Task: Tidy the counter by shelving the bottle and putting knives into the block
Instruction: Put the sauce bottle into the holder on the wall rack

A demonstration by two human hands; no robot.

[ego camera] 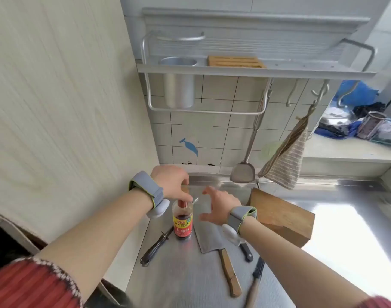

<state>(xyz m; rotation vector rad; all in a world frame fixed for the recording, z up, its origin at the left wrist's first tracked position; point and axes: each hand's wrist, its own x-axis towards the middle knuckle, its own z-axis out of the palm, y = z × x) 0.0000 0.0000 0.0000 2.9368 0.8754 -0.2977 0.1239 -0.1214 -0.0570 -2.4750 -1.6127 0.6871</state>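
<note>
The left hand [171,182] reaches down over the bottle [182,221], its fingers curled round the cap at the top. The right hand [221,206] hovers just beside the bottle, fingers spread and relaxed, thumb apart, holding nothing. The bottle stands upright on the steel worktop [190,274]. A cleaver [214,250] lies near it under the right wrist, with a dark-handled knife [245,251] beside that and another knife [255,278] nearer the edge. The wooden knife block [283,215] sits to the right. A wall shelf [256,71] hangs above.

Spatula [243,172] + striped cloth [285,161] hang on hooks; steel cup [179,85] in rack.
</note>
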